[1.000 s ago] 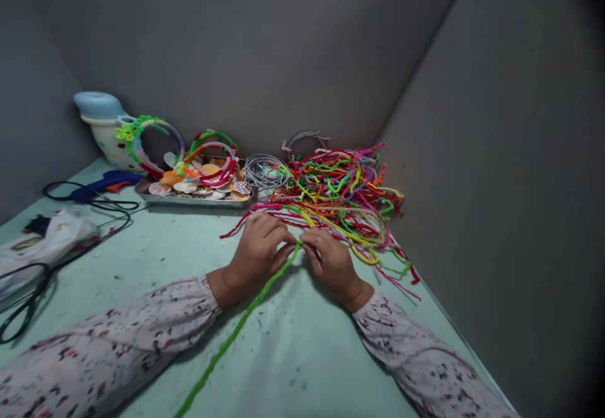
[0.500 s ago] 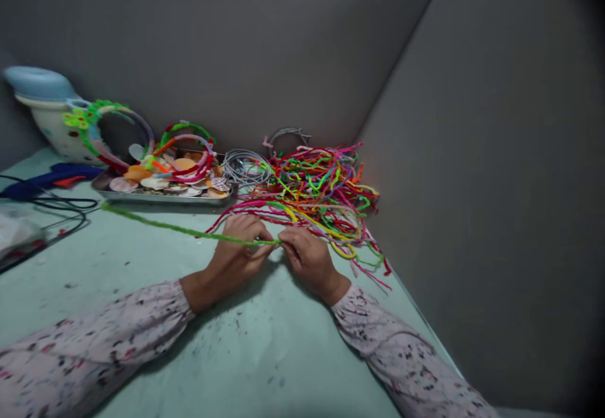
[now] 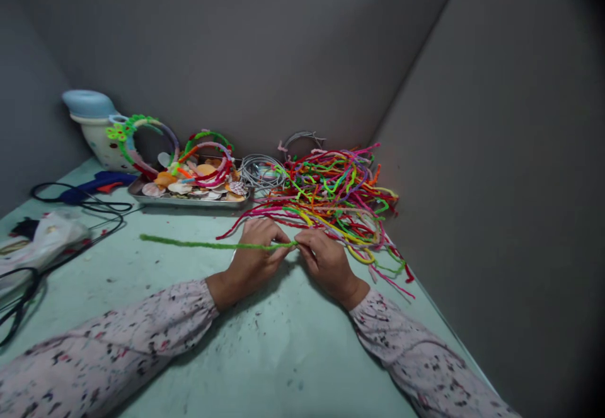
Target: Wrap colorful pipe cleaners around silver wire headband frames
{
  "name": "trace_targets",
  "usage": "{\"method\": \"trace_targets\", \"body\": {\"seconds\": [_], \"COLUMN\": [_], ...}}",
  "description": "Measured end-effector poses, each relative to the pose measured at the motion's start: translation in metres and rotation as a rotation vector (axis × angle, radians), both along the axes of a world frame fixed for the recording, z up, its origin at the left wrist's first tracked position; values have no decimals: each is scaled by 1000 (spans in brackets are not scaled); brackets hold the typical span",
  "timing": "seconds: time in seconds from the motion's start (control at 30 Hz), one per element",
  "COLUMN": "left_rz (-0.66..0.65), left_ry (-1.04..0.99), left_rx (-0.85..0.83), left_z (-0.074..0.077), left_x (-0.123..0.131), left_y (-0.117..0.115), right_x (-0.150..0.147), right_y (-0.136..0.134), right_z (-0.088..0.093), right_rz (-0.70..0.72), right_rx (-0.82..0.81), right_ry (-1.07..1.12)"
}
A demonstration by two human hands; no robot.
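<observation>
A green pipe cleaner runs across in front of me, its free end pointing left over the table. My left hand is closed in a pinch on it near its right end. Right beside it, my right hand pinches the very tip, with the fingertips of both hands almost touching. What the right end looks like between the fingers is mostly hidden. Just behind my hands lies a tangled heap of coloured pipe cleaners, some strands reaching close to my knuckles.
A metal tray of seashells and decorated headbands stands at the back. Beside it lies a coil of grey wire. At left are a blue-topped container, a blue tool, black cable and a plastic bag. Walls rise behind and right.
The view has shifted left, so everything sits further right. The pipe cleaner's free end has dropped and lies nearer level. Both hands keep their pinch.
</observation>
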State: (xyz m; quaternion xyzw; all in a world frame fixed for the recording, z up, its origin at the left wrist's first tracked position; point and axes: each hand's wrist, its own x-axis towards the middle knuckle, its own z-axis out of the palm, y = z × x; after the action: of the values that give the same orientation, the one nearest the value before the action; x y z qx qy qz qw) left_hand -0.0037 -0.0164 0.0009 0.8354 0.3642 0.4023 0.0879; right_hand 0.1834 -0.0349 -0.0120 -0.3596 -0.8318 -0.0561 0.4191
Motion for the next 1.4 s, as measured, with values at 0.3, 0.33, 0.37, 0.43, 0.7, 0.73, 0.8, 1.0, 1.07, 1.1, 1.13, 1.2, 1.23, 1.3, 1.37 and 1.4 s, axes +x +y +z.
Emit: {"method": "trace_targets", "body": {"seconds": [0.3, 0.33, 0.37, 0.43, 0.7, 0.73, 0.8, 1.0, 1.07, 1.1, 1.13, 1.2, 1.23, 1.3, 1.37, 1.4], "left_rz": [0, 3, 4, 3, 8, 4, -4, 5, 15, 18, 20, 25, 26, 30, 37, 41], "left_ry": [-4, -6, -9, -12, -20, -30, -49, -58, -57, -60, -65, -76, -79, -81, -78, -76], "left_rx": [0, -1, 0, 4, -73, -78, -83, -101, -117, -126, -132, -143, -149, -153, -148, -138], "left_z": [2, 3, 4, 5, 4, 4, 4, 6, 7, 8, 8, 9, 10, 10, 9, 9], "left_x": [0, 0, 0, 0, 0, 0, 0, 1, 1, 1, 1, 2, 2, 2, 3, 3], "left_y": [-1, -2, -2, -3, -5, -5, -5, -5, -6, -6, -6, -6, -6, -6, -5, -5], "right_x": [0, 0, -1, -1, 0, 0, 0, 0, 0, 0, 0, 0, 0, -1, -1, -1], "right_y": [0, 0, -1, -1, -1, -1, -1, -3, -3, -3, -3, -3, -3, -3, -3, -3], "right_z": [-1, 0, 0, 2, 0, 0, -1, -1, -1, -1, -1, -1, -1, -1, 0, 0], "right_rz": [-7, -8, -9, -9, 3, 2, 0, -4, -12, -15, -16, -12, -8, -4, -6, -7], "right_rx": [-6, -2, 2, 8, -7, -16, -32, -29, -27, -21, -16, -2, 2, -2, -10, -14], "right_ry": [0, -3, -5, -11, -27, -29, -35, -53, -69, -75, -77, -77, -78, -84, -81, -69]}}
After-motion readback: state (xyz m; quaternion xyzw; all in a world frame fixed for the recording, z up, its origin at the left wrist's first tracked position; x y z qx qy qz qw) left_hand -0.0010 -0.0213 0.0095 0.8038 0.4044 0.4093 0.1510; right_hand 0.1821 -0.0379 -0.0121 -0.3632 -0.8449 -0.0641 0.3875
